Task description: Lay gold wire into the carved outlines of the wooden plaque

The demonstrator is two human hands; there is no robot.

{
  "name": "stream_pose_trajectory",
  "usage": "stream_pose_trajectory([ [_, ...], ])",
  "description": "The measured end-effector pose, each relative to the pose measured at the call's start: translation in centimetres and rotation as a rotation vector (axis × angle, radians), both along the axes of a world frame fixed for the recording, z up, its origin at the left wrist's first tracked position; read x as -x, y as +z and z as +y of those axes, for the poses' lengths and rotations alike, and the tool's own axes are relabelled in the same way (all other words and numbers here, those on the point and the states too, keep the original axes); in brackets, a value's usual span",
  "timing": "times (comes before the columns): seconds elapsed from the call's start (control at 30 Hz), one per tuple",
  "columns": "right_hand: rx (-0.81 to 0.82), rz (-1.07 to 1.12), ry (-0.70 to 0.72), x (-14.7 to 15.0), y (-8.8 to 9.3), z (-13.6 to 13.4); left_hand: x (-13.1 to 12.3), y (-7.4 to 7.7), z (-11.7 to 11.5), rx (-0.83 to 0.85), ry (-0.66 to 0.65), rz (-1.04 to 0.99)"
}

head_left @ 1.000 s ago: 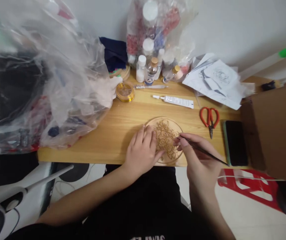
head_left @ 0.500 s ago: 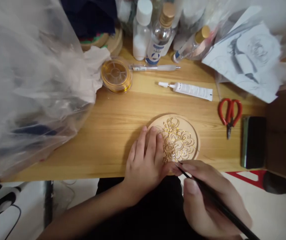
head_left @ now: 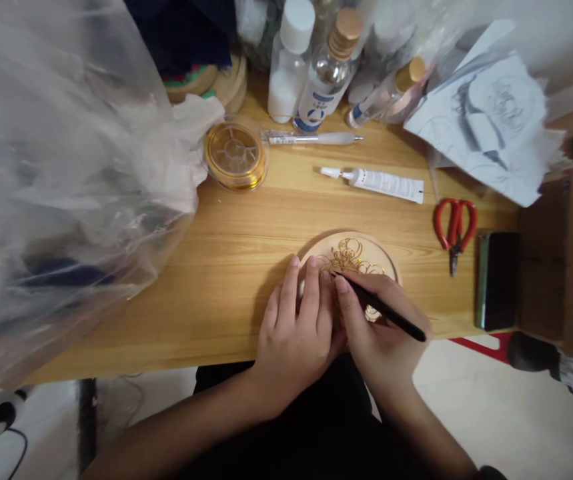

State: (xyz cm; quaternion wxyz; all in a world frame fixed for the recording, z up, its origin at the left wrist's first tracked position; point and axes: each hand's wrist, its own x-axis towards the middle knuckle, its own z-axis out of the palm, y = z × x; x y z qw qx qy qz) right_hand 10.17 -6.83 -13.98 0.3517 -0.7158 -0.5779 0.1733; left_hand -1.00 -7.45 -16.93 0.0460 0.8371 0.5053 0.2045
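Note:
A round wooden board [head_left: 383,252] with a raised rim lies near the table's front edge, bearing a flower pattern in gold wire [head_left: 350,252]. Across its left side rests my left hand [head_left: 293,340], fingers stretched out and slightly apart; its thumb is mostly hidden. My right hand [head_left: 383,333] pinches slim black tweezers [head_left: 386,311] between thumb and fingers. Their tip meets the pattern beside my left fingertips, and whether it grips any wire is too small to tell. My right hand covers much of the flower's lower part.
A spool of gold wire [head_left: 236,155], a pen [head_left: 316,139] and a white glue tube [head_left: 386,185] lie behind the board. Red-handled pliers [head_left: 455,230] and a phone [head_left: 499,280] are at right. Bottles [head_left: 311,100] line the back; a large plastic bag [head_left: 76,167] fills the left.
My right hand with the tweezers has moved forward and left, from the board's front edge onto the pattern beside my left fingers. My left hand stays on the board.

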Motion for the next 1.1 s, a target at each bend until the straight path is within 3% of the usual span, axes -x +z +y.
stream_pose_trajectory([
  [0.53,0.025,-0.061,-0.048,0.39,-0.97,0.15,0.22,0.07,0.06,0.006,-0.003,0.003],
  [1.1,-0.001,-0.113,0.054,-0.15,-0.74,0.44,0.08,-0.03,-0.18,0.007,0.013,0.014],
])
